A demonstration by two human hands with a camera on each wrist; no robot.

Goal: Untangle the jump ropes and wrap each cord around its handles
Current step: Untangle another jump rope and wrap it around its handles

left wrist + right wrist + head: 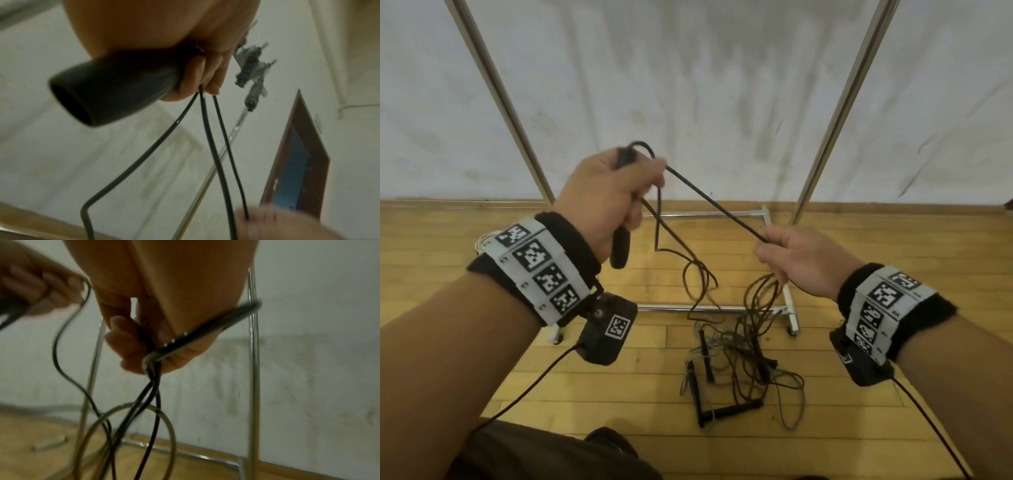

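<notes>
My left hand (616, 192) grips a black jump-rope handle (619, 248) upright, its butt end showing below the fist; the left wrist view shows the same handle (115, 87) with several cord strands hanging from my fingers (197, 81). A taut black cord (717, 204) runs from the left hand down to my right hand (787, 257), which pinches it. In the right wrist view my fingers (127, 340) curl round the cord (197, 334), and loops hang below. More cord drops to a tangled pile of ropes and black handles (736, 373) on the wooden floor.
A chrome rack frame stands ahead, with two slanted uprights (842, 109) and floor bars (709, 216) by the pile. A white wall is behind it. My knee (544, 452) shows at the bottom edge. Cables trail from both wrist cameras.
</notes>
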